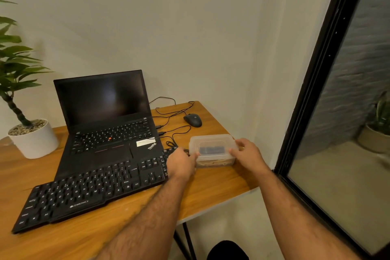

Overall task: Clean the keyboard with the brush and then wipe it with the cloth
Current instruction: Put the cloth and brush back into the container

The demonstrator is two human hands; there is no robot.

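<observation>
A black keyboard [88, 192] lies slanted on the wooden table [130, 217], in front of an open black laptop [105, 116]. To its right stands a clear plastic box with a lid [212, 143]; something blue and something tan show dimly through it. My left hand [182, 163] grips the box's left end, resting over the keyboard's right edge. My right hand [248, 155] grips the box's right end. No brush or cloth is plainly visible.
A black mouse [193, 120] and its loose cables [171, 131] lie behind the box. A potted plant in a white pot [34, 138] stands at the table's left. The table's right edge is close to the box; a black-framed glass pane [316, 91] is at right.
</observation>
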